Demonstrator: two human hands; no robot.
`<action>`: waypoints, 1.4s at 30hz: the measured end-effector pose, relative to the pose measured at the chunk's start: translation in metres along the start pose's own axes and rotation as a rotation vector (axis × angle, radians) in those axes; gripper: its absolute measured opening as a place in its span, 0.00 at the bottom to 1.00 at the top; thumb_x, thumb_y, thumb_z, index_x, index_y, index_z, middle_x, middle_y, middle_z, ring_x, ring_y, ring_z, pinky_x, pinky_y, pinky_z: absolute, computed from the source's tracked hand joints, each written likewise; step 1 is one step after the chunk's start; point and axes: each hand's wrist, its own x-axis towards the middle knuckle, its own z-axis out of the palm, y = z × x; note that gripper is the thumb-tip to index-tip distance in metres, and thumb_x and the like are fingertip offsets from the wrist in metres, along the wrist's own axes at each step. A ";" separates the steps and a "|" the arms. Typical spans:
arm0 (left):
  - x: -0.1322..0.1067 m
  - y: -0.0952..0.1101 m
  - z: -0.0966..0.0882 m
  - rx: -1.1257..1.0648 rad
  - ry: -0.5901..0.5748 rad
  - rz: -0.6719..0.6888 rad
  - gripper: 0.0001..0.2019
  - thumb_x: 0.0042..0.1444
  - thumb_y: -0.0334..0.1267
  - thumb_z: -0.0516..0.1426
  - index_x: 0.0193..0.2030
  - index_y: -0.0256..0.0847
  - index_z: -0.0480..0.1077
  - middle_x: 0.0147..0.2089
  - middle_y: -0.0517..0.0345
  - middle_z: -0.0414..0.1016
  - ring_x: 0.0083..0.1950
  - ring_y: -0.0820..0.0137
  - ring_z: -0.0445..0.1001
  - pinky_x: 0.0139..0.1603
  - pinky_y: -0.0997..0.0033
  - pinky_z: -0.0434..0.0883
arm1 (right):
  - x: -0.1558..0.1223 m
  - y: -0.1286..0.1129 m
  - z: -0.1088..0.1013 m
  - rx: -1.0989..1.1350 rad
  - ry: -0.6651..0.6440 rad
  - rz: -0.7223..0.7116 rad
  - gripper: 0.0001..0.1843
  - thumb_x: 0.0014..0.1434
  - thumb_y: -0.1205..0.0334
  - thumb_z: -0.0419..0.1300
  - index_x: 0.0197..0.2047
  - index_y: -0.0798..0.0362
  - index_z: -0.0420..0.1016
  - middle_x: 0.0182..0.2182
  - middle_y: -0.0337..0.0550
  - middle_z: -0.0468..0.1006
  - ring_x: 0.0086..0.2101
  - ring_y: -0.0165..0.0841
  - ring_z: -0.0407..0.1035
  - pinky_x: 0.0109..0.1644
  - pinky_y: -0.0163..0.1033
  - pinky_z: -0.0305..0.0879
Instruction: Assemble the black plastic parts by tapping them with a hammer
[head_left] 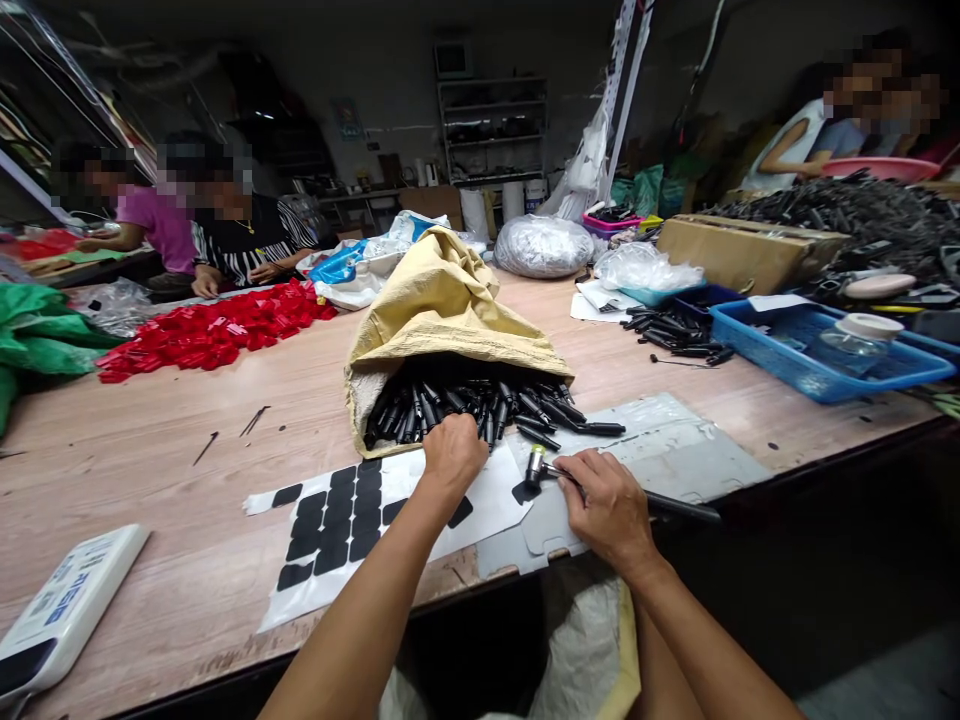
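Note:
At the mouth of a yellow woven sack, my left hand is closed against slim black plastic pieces spilling out. Whatever its fingers pinch is hidden. My right hand grips a small hammer by its dark handle, the yellowish head pointing left above a grey board. By the hammer head lies one black square sticker. Partly under my left forearm is a white sheet bearing rows of black rounded-square stickers.
A heap of red pieces lies at left, with a white box-shaped device nearer the front. Blue baskets and a cardboard box stand at right. Other people sit around the far side of the table.

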 end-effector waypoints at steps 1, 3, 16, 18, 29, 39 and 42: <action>-0.002 -0.002 -0.003 -0.004 -0.009 -0.006 0.05 0.49 0.32 0.59 0.34 0.37 0.75 0.38 0.41 0.80 0.41 0.50 0.79 0.38 0.62 0.69 | 0.000 0.000 0.000 -0.002 0.003 -0.001 0.11 0.63 0.65 0.58 0.47 0.48 0.77 0.38 0.42 0.76 0.41 0.38 0.66 0.47 0.42 0.59; -0.008 -0.011 -0.008 -0.061 -0.018 -0.003 0.04 0.49 0.34 0.60 0.33 0.40 0.73 0.34 0.48 0.79 0.38 0.56 0.78 0.35 0.66 0.68 | 0.000 0.000 0.000 -0.005 0.008 -0.006 0.11 0.63 0.65 0.58 0.47 0.48 0.78 0.37 0.42 0.76 0.41 0.38 0.66 0.46 0.42 0.59; -0.084 -0.048 0.029 -0.732 -0.019 0.223 0.06 0.51 0.31 0.61 0.37 0.42 0.73 0.37 0.59 0.74 0.41 0.66 0.70 0.43 0.68 0.67 | 0.000 -0.001 0.000 -0.019 0.016 -0.007 0.10 0.62 0.66 0.59 0.47 0.49 0.78 0.38 0.42 0.76 0.41 0.38 0.65 0.46 0.42 0.59; -0.085 -0.051 0.029 -0.647 0.035 0.253 0.06 0.51 0.31 0.62 0.37 0.43 0.75 0.38 0.59 0.75 0.45 0.64 0.69 0.47 0.65 0.66 | 0.000 -0.001 0.000 -0.025 0.017 -0.011 0.10 0.62 0.66 0.59 0.46 0.49 0.78 0.38 0.42 0.76 0.41 0.38 0.65 0.46 0.43 0.59; -0.079 -0.041 0.030 -0.567 0.025 0.297 0.08 0.52 0.33 0.64 0.39 0.45 0.79 0.37 0.58 0.76 0.44 0.62 0.69 0.47 0.62 0.64 | -0.002 0.005 0.002 -0.036 0.004 -0.036 0.10 0.64 0.65 0.58 0.48 0.48 0.77 0.39 0.41 0.77 0.40 0.39 0.66 0.47 0.43 0.61; -0.077 -0.046 0.037 -0.616 0.001 0.255 0.08 0.50 0.33 0.65 0.39 0.47 0.79 0.38 0.60 0.77 0.45 0.63 0.69 0.48 0.63 0.64 | 0.005 -0.030 -0.021 0.274 0.063 -0.045 0.16 0.69 0.65 0.54 0.57 0.47 0.74 0.43 0.44 0.78 0.45 0.36 0.72 0.51 0.41 0.68; -0.076 -0.046 0.037 -0.625 -0.009 0.238 0.09 0.50 0.32 0.65 0.38 0.46 0.79 0.38 0.61 0.77 0.46 0.63 0.69 0.48 0.64 0.64 | 0.007 -0.051 -0.026 0.396 -0.005 -0.051 0.15 0.69 0.65 0.54 0.55 0.48 0.75 0.42 0.44 0.79 0.43 0.36 0.73 0.49 0.41 0.70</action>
